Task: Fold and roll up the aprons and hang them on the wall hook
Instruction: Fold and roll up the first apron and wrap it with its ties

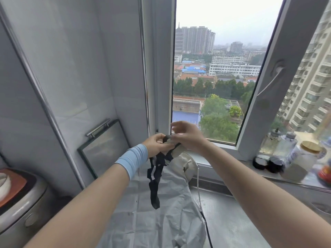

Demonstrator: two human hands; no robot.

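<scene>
Beige apron [186, 161], bunched, hangs just below both hands, raised at arm's length close to the window frame [162, 104]. Left hand [155, 145], blue cuff [132, 160] at the wrist, fingers curled, grips the top of the dark strap [155, 178]; right hand [186, 136] meets it from the right and pinches the same strap's loop, upper fingers looser. Strap tail dangles over the grey apron [161, 221] spread flat on the counter [232, 221] beneath.

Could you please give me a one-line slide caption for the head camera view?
Left hand and right hand hold a dark apron strap above a grey apron beside the window.
</scene>
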